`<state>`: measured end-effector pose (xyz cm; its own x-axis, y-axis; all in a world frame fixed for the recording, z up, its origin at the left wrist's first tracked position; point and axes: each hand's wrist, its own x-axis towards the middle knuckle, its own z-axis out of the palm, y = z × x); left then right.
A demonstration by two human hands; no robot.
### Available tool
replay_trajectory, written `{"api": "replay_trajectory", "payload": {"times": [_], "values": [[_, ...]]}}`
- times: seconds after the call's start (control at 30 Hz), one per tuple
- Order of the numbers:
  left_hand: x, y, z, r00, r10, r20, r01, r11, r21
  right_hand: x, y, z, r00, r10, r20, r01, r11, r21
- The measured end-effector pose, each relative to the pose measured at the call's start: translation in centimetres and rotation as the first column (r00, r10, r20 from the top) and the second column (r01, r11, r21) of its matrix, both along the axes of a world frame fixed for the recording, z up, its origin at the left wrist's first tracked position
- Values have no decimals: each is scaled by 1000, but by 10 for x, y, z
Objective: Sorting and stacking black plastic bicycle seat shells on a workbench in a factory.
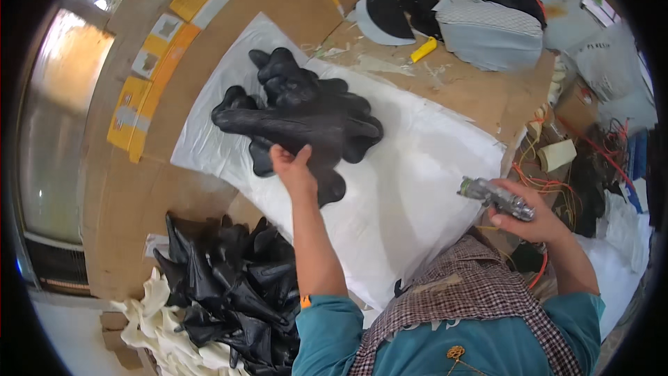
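Several dark, rounded, lobed pieces (pixel 306 118) lie in a cluster on a white sheet (pixel 424 167) in front of me. At the near edge of this cluster, my left hand (pixel 293 168) has its fingers curled and its thumb raised, closed on one of the black lobed pieces. My right hand (pixel 532 212) is wrapped round a metal spray gun (pixel 497 198), held above the right part of the sheet. The gun's nozzle points left, toward the black pieces. A faint haze hangs near the cluster's lower left.
A heap of black pointed pieces (pixel 236 285) lies at lower left, beside cream-coloured pieces (pixel 156 313). Yellow boxes (pixel 129 115) line the left. A yellow-handled tool (pixel 423 49) and a grey padded item (pixel 490 31) are at the back. Orange hoses (pixel 550 182) tangle at right.
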<state>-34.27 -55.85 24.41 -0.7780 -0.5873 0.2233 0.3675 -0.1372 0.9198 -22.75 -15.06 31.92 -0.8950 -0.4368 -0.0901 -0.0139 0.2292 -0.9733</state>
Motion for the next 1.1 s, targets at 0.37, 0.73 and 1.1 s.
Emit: {"api": "replay_trajectory", "payload": {"times": [0.37,0.73,1.1], "values": [[253,-224,-18,669,743,-5,-617,558,555,13,-77,27,989,133,-71,-140,984,-112],[108,-148,-138,869,159,469,-372,835,407,29,-74,15,976,215,28,-216,972,91],[24,-102,-169,848,30,529,23,995,-93,-6,-55,52,985,-149,-92,151,989,10]]}}
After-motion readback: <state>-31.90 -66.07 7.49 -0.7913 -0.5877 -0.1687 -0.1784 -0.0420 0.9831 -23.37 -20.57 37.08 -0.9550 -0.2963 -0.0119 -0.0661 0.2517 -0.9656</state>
